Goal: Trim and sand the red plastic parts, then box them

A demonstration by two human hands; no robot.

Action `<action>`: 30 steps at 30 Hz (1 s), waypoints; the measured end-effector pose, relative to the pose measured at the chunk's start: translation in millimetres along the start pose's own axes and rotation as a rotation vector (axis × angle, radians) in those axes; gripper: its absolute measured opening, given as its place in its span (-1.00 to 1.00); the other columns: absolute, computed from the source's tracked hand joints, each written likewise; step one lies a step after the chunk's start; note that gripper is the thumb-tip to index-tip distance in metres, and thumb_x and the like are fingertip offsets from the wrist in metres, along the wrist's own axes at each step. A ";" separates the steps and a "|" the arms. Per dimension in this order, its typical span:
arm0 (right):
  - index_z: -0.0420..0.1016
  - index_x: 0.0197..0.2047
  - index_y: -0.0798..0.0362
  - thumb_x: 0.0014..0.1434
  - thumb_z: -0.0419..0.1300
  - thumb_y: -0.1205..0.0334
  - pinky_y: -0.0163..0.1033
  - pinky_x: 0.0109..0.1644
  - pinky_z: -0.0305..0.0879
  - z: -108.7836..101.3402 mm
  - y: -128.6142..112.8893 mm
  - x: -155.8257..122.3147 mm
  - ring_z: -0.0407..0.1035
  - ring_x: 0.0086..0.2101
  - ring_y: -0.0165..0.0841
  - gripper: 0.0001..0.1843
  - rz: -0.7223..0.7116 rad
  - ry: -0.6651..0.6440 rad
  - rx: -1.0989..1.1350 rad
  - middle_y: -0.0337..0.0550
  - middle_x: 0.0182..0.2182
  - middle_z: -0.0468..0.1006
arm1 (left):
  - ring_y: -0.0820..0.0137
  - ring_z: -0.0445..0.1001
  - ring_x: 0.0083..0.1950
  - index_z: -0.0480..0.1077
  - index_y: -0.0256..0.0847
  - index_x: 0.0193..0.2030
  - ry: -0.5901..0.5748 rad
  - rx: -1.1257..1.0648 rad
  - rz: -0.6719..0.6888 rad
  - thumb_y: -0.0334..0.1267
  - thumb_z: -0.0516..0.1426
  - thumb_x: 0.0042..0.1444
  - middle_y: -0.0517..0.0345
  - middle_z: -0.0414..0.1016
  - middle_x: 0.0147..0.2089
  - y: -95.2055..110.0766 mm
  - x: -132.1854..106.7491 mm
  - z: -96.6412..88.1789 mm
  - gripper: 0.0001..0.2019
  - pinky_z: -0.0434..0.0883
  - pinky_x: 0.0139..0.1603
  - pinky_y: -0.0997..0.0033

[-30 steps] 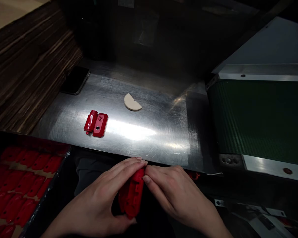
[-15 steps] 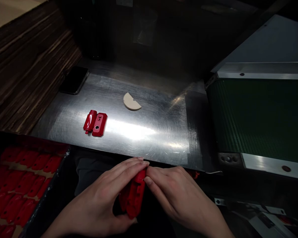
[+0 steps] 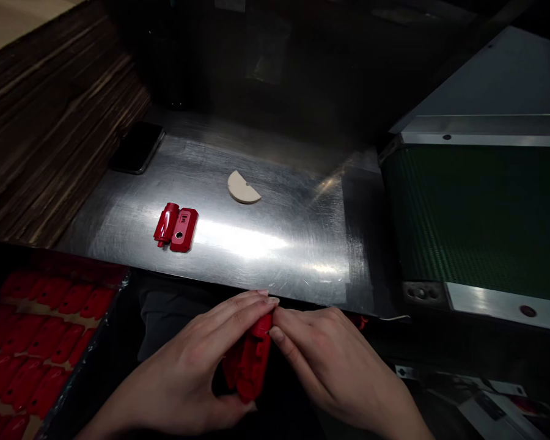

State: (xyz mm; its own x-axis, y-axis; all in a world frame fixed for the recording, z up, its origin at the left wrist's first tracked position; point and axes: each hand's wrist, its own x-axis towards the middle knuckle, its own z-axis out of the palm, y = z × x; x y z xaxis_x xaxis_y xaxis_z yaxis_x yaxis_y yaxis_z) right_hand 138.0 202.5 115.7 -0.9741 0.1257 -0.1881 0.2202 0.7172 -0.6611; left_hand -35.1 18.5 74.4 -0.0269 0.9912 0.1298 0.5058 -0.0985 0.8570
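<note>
Below the front edge of the metal table, my left hand [image 3: 195,357] grips a red plastic housing [image 3: 253,363], with the fingers over its top and the thumb at its lower end. The inner ribs of the housing face me. My right hand [image 3: 337,354] is closed, its thumb and forefinger pinched at the housing's upper right end; whether a small part sits between those fingertips is hidden. On the table lies another red plastic piece [image 3: 176,227], with a glossy rounded tube beside a flat panel that has a round hole.
A beige half-disc [image 3: 242,188] and a phone [image 3: 138,148] rest on the metal table [image 3: 297,244]. Stacked brown cardboard [image 3: 59,122] rises at the left. A box of red parts [image 3: 46,342] stands lower left. A green conveyor belt [image 3: 481,220] runs at the right.
Both hands and the red housing have shifted very slightly to the right. My grip looks the same, and the things on the table have stayed put.
</note>
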 end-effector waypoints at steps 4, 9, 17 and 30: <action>0.45 -0.02 -0.01 0.66 -0.14 0.11 -0.16 -0.25 0.12 -1.1 -0.5 0.7 0.51 -0.31 -0.32 -0.63 0.022 -0.019 0.050 -0.25 -0.22 0.62 | 0.26 0.13 0.65 -0.19 0.11 0.67 -0.009 -0.006 0.000 -0.43 0.37 0.08 0.11 0.08 0.67 -0.9 1.2 -2.1 0.15 0.20 0.61 0.27; 0.37 -0.16 -0.01 0.65 -0.08 0.10 -0.19 -0.27 0.08 -5.7 2.2 4.1 0.40 -0.38 -0.39 -0.66 0.046 -0.061 0.135 -0.32 -0.30 0.55 | 0.25 0.14 0.64 -0.17 0.08 0.67 -0.007 -0.002 0.002 -0.46 0.32 0.13 0.07 0.09 0.66 -2.3 0.3 -0.6 0.10 0.21 0.61 0.25; 0.36 -0.22 0.02 0.63 -0.02 -0.06 -0.27 -0.28 0.15 2.7 28.5 11.2 0.23 -0.39 -0.42 -0.57 -0.040 -0.053 0.708 -0.30 -0.39 0.35 | 0.14 0.10 0.66 -0.25 0.16 0.67 -0.048 0.035 -0.066 -0.43 0.31 0.17 0.05 0.05 0.68 -6.3 -4.3 -2.1 0.10 0.23 0.61 0.06; 0.58 0.03 -0.09 0.49 0.21 0.28 -0.30 -0.10 0.33 33.6 21.4 12.1 0.52 -0.19 -0.39 -0.86 0.041 0.276 0.564 -0.28 -0.16 0.65 | -0.04 0.20 0.61 -0.28 0.23 0.64 -0.038 0.056 -0.161 -0.42 0.40 0.11 -0.07 0.16 0.61 -16.1 -0.7 4.4 0.19 0.36 0.53 -0.13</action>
State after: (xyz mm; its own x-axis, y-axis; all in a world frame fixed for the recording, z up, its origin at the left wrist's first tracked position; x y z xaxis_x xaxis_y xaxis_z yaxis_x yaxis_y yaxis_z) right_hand 132.7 196.3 74.9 -0.9252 0.3716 -0.0764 0.1773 0.2456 -0.9530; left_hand -39.5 19.8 58.3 -0.0797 0.9965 -0.0265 0.5451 0.0659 0.8358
